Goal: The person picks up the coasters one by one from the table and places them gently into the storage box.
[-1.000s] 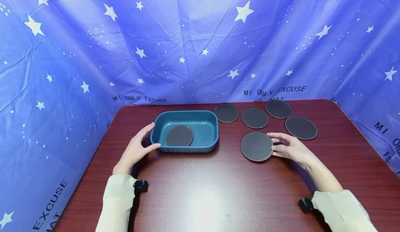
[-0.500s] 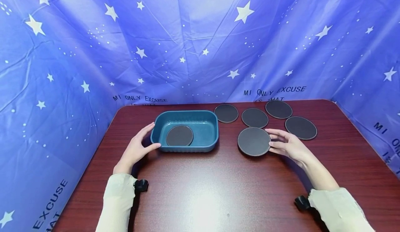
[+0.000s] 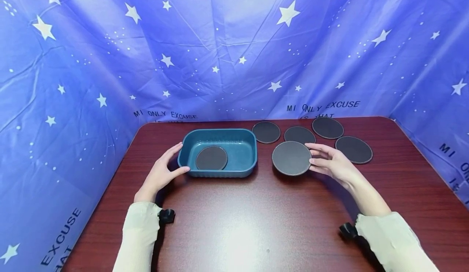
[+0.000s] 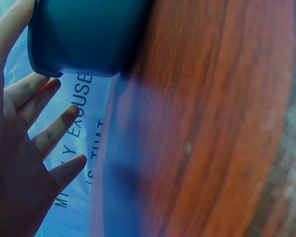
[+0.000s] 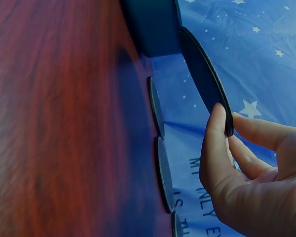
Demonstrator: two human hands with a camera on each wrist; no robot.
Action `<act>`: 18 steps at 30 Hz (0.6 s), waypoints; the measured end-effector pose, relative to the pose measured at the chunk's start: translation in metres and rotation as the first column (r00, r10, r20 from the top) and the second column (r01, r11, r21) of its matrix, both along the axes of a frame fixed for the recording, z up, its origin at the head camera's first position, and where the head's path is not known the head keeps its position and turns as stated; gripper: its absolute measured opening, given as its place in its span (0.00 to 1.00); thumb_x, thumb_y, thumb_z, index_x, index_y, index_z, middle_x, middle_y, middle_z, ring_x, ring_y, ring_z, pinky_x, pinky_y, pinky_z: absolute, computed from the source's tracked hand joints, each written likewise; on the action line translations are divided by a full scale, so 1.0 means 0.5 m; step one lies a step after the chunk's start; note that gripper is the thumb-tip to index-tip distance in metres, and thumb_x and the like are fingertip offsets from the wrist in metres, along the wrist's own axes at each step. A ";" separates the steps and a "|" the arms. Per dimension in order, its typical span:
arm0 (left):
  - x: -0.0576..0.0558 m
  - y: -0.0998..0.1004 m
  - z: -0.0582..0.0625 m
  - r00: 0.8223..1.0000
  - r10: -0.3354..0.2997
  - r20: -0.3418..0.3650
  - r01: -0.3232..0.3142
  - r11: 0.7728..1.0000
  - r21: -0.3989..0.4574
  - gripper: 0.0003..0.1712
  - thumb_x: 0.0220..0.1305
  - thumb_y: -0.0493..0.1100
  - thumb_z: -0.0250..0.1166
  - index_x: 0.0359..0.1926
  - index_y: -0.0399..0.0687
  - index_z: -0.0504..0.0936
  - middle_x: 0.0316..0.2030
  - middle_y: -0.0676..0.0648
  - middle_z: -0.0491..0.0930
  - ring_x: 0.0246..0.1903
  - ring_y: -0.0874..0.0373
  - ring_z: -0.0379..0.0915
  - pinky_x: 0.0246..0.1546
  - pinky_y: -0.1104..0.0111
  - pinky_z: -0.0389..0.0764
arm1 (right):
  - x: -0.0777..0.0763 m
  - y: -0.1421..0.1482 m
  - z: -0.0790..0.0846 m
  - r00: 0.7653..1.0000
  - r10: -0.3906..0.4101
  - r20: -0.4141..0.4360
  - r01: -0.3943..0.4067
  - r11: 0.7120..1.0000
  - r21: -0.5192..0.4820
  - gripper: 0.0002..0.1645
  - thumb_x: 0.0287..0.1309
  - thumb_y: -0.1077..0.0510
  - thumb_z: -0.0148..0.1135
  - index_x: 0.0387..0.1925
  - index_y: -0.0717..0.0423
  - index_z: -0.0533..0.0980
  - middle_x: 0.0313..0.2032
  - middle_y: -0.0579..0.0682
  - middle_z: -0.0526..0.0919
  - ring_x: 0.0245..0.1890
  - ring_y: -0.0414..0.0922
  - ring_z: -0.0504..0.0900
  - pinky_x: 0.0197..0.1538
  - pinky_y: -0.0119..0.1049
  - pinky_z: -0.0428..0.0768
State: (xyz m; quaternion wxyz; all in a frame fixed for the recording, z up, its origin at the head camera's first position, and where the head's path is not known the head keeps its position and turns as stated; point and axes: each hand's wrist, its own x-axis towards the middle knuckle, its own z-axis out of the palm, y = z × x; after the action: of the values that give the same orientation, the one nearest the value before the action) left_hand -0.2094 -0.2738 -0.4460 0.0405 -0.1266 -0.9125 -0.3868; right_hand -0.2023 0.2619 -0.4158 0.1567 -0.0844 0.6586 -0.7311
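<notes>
Left hand point(image 3: 157, 175) out left, thumb split from fairly straight fingers (fanned, per left wrist cam). Right hand point(image 3: 336, 167) to the right, thumb and fingers pinching. Left forearm point(image 3: 137, 237) and right forearm point(image 3: 395, 239), both sleeved, angle in from near side.

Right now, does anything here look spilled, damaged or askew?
Nothing stands out as spilled or damaged. The teal container stands upright, the left hand touching it; one black disc lies inside and four discs lie flat on the table. The raised disc in the right hand's grip looks slightly tilted, natural while held.
</notes>
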 end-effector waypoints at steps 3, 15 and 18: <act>-0.001 0.001 0.000 1.000 -0.003 -0.003 0.003 1.000 -0.002 0.48 0.57 0.53 0.74 0.76 0.55 0.62 0.76 0.47 0.60 0.72 0.43 0.62 0.73 0.44 0.60 | -0.004 -0.011 0.011 1.000 0.010 -0.009 -0.010 1.000 -0.026 0.27 0.65 0.71 0.58 0.63 0.51 0.72 0.45 0.42 0.81 0.42 0.35 0.85 0.47 0.31 0.86; -0.003 -0.002 -0.003 1.000 -0.006 -0.007 0.006 1.000 0.008 0.48 0.58 0.53 0.74 0.76 0.55 0.62 0.76 0.48 0.60 0.72 0.43 0.61 0.73 0.44 0.60 | -0.027 -0.068 0.050 1.000 0.010 -0.010 -0.010 1.000 -0.016 0.31 0.64 0.70 0.59 0.67 0.56 0.68 0.46 0.44 0.78 0.42 0.35 0.84 0.48 0.31 0.86; -0.003 -0.002 -0.004 1.000 -0.008 -0.008 0.008 1.000 0.008 0.48 0.58 0.52 0.74 0.76 0.55 0.62 0.76 0.47 0.60 0.72 0.43 0.62 0.73 0.44 0.60 | -0.034 -0.085 0.056 1.000 0.009 -0.004 -0.009 1.000 -0.019 0.32 0.64 0.70 0.59 0.69 0.58 0.66 0.46 0.44 0.78 0.42 0.34 0.84 0.48 0.30 0.86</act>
State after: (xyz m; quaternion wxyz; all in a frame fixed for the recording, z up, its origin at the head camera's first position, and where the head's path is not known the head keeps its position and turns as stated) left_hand -0.2109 -0.2748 -0.4478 0.0428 -0.1317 -0.9103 -0.3902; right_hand -0.2195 0.2193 -0.3877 0.1579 -0.0904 0.6514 -0.7366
